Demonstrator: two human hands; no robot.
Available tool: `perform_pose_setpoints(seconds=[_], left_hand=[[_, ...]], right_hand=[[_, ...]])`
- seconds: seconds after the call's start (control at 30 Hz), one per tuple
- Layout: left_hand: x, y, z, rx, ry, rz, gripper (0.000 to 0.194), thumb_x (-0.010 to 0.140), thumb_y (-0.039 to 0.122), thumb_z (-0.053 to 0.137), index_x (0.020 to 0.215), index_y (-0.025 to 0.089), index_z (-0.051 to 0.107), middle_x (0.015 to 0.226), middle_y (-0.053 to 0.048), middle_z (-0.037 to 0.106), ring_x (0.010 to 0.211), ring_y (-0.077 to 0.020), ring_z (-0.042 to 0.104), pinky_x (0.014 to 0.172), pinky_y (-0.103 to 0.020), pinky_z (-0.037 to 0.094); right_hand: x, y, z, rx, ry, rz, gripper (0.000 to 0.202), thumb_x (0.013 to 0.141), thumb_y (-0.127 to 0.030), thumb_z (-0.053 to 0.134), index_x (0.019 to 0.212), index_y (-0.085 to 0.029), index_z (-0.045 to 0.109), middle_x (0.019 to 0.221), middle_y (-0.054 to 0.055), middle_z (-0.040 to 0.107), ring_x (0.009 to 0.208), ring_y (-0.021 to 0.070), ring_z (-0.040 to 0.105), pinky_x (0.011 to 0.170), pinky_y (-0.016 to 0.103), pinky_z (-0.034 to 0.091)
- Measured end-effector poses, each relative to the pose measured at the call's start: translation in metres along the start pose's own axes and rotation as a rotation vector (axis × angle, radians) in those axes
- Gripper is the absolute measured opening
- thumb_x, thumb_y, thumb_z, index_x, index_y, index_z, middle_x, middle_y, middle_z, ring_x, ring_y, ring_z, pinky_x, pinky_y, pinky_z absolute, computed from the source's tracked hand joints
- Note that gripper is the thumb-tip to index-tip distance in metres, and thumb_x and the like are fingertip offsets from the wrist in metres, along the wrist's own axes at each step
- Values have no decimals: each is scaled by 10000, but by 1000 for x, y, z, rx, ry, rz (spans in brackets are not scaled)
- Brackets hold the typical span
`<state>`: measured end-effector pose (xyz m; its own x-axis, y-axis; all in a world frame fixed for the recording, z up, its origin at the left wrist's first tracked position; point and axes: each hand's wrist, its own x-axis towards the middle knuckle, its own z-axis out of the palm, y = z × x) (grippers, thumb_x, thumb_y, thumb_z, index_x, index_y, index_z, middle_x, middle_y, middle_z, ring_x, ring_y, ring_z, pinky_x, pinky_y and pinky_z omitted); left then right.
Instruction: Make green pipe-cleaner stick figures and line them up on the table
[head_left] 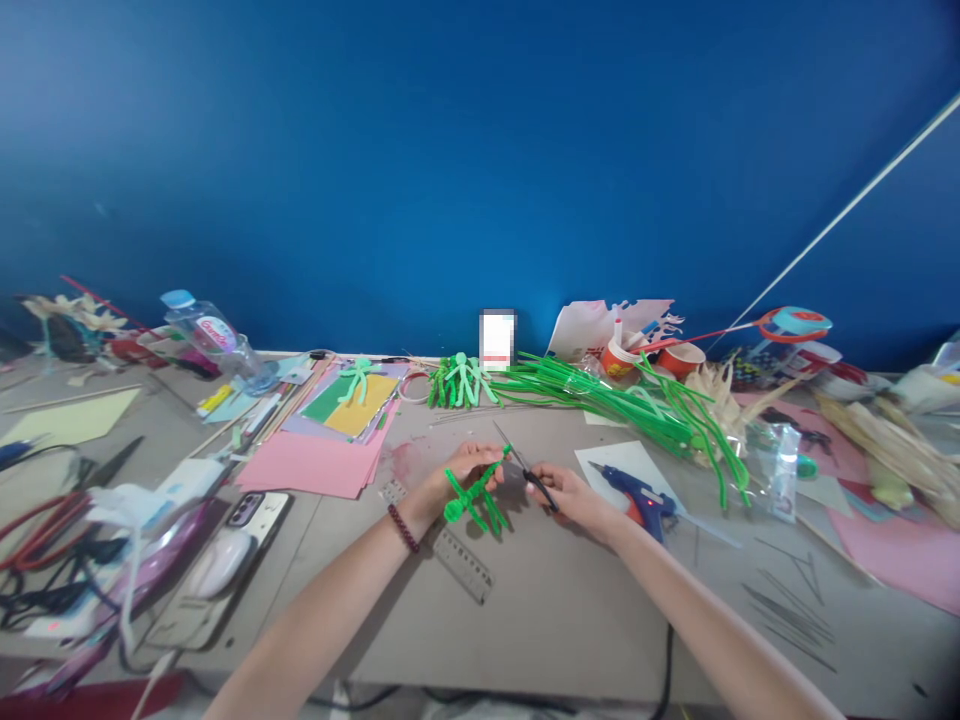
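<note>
Between the fingers of my left hand (474,462) is a green pipe cleaner figure (472,492), with a round head and several thin limbs. My right hand (568,494) is closed round the dark handles of a pair of scissors (534,478). The scissor blades point up and left, close to the tip of the limb that my left hand pinches; whether they touch it I cannot tell. Partly under my left wrist lies a clear ruler (463,566). Beyond my hands stand several finished-looking green figures (460,378) in a group.
A long bundle of green pipe cleaners (622,402) lies at the back right. A blue glue gun (637,496) rests on white paper beside my right hand. Pink paper sheets (311,465), a phone (255,515) and a plastic bottle (214,335) are on the left. Thin wires (791,610) lie at right.
</note>
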<state>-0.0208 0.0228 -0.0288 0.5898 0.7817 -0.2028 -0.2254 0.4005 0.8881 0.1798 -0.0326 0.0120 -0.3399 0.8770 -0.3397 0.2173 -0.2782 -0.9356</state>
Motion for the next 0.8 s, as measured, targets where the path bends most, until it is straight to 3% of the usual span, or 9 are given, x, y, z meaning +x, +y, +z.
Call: perform_pose_setpoints(seconds=[0.2, 0.6, 0.8], left_hand=[[3, -4, -3, -22, 11, -27, 281, 662, 362, 720, 773, 106, 688, 529, -36, 630, 385, -97, 514, 386, -200, 342], [-10, 18, 17, -3, 29, -88, 336, 630, 356, 731, 834, 94, 682, 512, -17, 618, 391, -94, 506, 401, -199, 366], [-9, 18, 16, 9, 32, -95, 327, 619, 349, 723, 821, 98, 670, 513, -11, 618, 382, -90, 503, 392, -194, 359]], right_hand=[[0, 1, -1, -13, -14, 2, 402, 666, -553, 636, 741, -183, 499, 560, -74, 422, 433, 42, 291, 380, 177, 193], [3, 10, -4, -32, -64, 23, 433, 700, -590, 613, 701, -186, 458, 529, -77, 429, 392, 33, 309, 357, 177, 194], [7, 17, -3, -83, -31, -1, 411, 729, -576, 589, 687, -185, 473, 509, -76, 442, 364, 33, 320, 345, 182, 208]])
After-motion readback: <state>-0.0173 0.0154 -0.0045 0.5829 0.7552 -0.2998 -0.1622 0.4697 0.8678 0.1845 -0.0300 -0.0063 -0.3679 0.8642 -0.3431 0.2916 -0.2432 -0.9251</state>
